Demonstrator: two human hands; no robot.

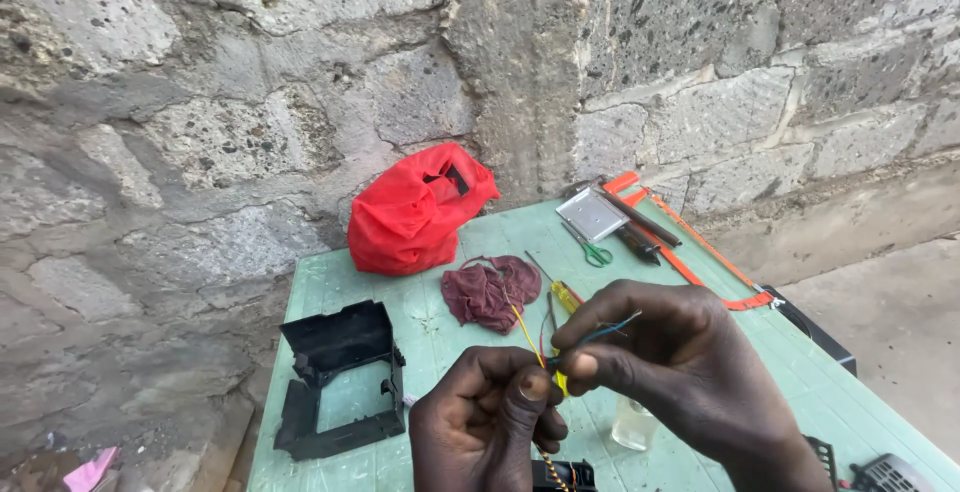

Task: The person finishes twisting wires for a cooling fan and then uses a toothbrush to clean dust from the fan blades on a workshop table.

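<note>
Nearest, both hands work one bundle of wires [540, 347] above the table [330, 287] — the left hand [485, 422] clenched round the bundle to steady it, the right hand [660, 357] pinching a blue strand's tip. Left lies one black frame [335, 377]. Farther off — one maroon rag [490, 292], one red bag [415, 212], green-handled scissors [595, 252].

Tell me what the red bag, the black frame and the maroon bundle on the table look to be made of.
Red bag: thin plastic film by the look, glossy with sharp crinkles. Black frame: apparently moulded rigid plastic, matte, with clips and square edges. Maroon bundle: probably woven cloth, dull and softly crumpled.
</note>
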